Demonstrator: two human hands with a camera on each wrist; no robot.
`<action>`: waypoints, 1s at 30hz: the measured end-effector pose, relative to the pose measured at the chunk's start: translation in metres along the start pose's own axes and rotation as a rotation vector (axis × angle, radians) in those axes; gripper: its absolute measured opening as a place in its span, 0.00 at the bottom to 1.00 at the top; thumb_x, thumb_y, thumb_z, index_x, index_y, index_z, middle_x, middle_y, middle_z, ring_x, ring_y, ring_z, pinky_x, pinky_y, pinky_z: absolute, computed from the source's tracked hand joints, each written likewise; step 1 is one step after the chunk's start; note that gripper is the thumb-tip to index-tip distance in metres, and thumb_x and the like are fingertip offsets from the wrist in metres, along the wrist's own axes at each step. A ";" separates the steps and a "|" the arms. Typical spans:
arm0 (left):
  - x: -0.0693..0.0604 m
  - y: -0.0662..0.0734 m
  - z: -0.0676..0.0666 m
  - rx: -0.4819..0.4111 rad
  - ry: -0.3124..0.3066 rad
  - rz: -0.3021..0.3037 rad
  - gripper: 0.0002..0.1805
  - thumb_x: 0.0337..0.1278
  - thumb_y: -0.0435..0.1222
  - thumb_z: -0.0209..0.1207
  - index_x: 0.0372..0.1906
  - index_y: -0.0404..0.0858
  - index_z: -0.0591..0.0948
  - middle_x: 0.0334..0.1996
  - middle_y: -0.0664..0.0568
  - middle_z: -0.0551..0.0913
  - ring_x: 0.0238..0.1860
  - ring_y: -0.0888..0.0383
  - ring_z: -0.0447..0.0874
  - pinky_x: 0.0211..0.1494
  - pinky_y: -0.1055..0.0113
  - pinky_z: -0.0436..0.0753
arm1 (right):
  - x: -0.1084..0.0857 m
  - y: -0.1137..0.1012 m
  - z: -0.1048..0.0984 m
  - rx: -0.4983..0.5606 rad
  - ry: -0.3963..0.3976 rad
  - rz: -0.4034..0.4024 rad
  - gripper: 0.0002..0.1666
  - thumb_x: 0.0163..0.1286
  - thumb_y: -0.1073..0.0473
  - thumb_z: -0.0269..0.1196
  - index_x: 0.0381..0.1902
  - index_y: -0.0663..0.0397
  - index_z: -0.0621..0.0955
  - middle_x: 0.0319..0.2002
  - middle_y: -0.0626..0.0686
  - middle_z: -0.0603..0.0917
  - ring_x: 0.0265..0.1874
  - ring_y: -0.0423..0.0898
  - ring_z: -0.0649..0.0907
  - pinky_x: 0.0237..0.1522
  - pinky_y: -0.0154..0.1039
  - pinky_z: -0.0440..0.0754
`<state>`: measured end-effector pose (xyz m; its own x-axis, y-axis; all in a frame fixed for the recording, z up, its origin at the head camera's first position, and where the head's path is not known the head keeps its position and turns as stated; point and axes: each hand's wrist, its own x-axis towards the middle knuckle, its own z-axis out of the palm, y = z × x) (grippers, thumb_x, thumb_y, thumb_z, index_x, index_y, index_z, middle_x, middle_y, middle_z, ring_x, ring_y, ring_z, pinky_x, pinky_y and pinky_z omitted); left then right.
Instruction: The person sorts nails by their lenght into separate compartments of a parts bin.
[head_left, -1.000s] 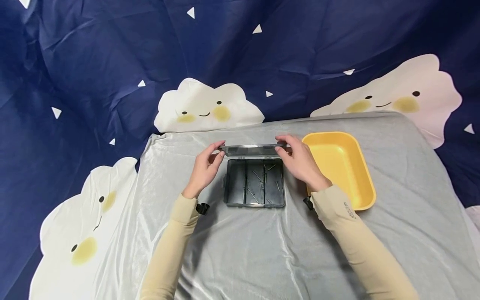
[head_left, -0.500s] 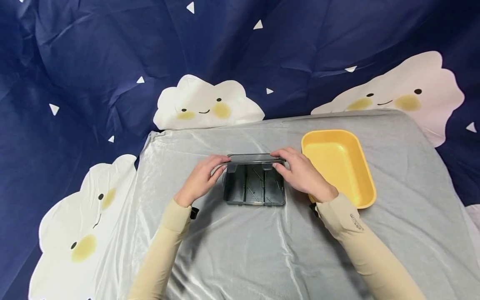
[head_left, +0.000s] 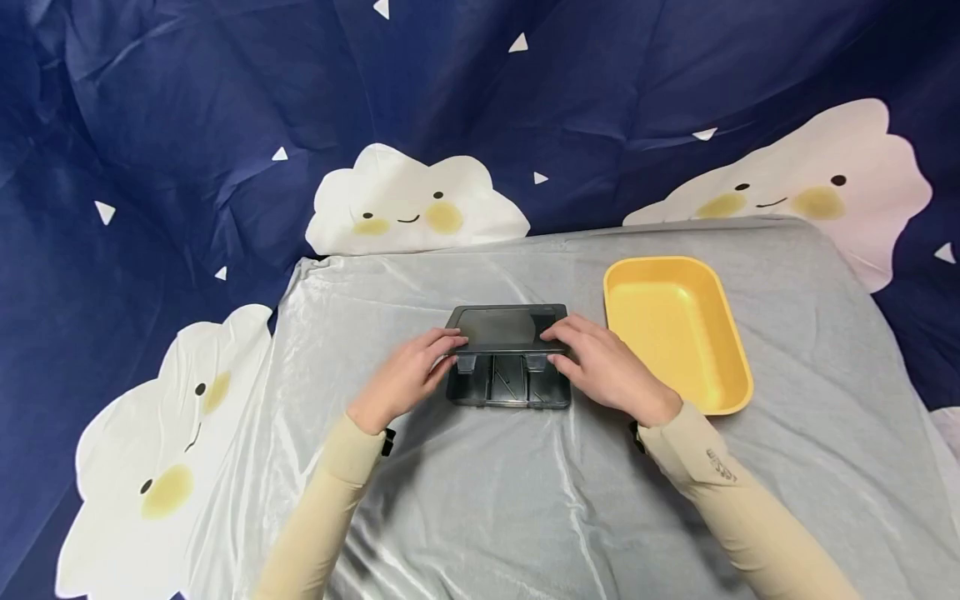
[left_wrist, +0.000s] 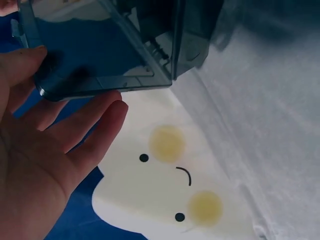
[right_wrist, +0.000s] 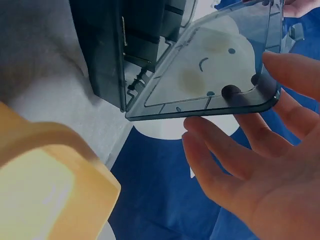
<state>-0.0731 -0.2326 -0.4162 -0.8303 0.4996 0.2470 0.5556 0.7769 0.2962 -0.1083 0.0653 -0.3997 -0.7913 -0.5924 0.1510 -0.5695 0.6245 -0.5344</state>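
A dark, see-through compartment box point(head_left: 467, 390) lies on the grey cloth, its hinged lid point(head_left: 501, 327) tilted partway down over it. My left hand point(head_left: 405, 379) pinches the lid's front left corner between thumb and fingers. At the front right corner, my right hand point(head_left: 611, 375) holds the lid the same way. Several thin metal pins point(head_left: 512, 388) show in the compartments under the lid's edge; the lid hides the others. In the left wrist view the thumb lies on the inner face of the lid point(left_wrist: 85, 50), and the fingers are behind it.
A yellow plastic bin point(head_left: 738, 358) stands close to the right hand, to the right of the box. Wrinkled grey cloth point(head_left: 480, 500) covers the table. Behind it hangs a dark blue curtain point(head_left: 450, 75) printed with white clouds.
Both hands have swung the lid forward and down from nearly upright, so it now covers the back part of the box. The box base and the yellow bin stay in place.
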 end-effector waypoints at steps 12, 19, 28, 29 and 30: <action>-0.017 0.006 0.022 0.058 -0.001 0.010 0.18 0.62 0.33 0.59 0.57 0.37 0.79 0.58 0.41 0.78 0.57 0.47 0.79 0.61 0.56 0.77 | -0.014 0.000 0.021 -0.095 0.033 -0.061 0.14 0.62 0.62 0.67 0.47 0.54 0.83 0.48 0.52 0.80 0.49 0.53 0.79 0.54 0.49 0.76; -0.024 0.010 0.031 0.100 -0.024 -0.001 0.19 0.60 0.32 0.61 0.57 0.37 0.80 0.59 0.41 0.77 0.58 0.45 0.78 0.62 0.56 0.76 | -0.020 0.000 0.035 -0.164 0.043 -0.068 0.12 0.61 0.61 0.68 0.43 0.53 0.84 0.49 0.53 0.80 0.48 0.54 0.78 0.53 0.49 0.76; -0.032 0.013 0.042 0.135 -0.019 0.013 0.20 0.57 0.30 0.62 0.56 0.36 0.80 0.59 0.40 0.76 0.57 0.44 0.78 0.62 0.54 0.76 | -0.027 0.005 0.053 -0.220 0.116 -0.107 0.12 0.57 0.62 0.71 0.41 0.52 0.86 0.49 0.55 0.81 0.49 0.55 0.79 0.52 0.49 0.77; -0.032 0.013 0.043 0.134 -0.017 0.014 0.20 0.56 0.30 0.62 0.56 0.35 0.80 0.60 0.40 0.76 0.57 0.44 0.77 0.61 0.54 0.76 | -0.028 0.005 0.055 -0.224 0.123 -0.110 0.12 0.56 0.62 0.71 0.40 0.53 0.86 0.49 0.55 0.81 0.49 0.55 0.79 0.52 0.49 0.77; -0.033 0.013 0.045 0.131 -0.016 0.011 0.21 0.56 0.30 0.62 0.56 0.35 0.80 0.60 0.40 0.76 0.58 0.44 0.77 0.61 0.54 0.76 | -0.029 0.006 0.056 -0.228 0.129 -0.111 0.12 0.56 0.63 0.71 0.41 0.53 0.86 0.49 0.55 0.81 0.49 0.55 0.78 0.52 0.49 0.77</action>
<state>-0.0407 -0.2218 -0.4619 -0.8251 0.5139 0.2348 0.5554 0.8140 0.1701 -0.0762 0.0570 -0.4540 -0.7346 -0.6033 0.3106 -0.6782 0.6662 -0.3102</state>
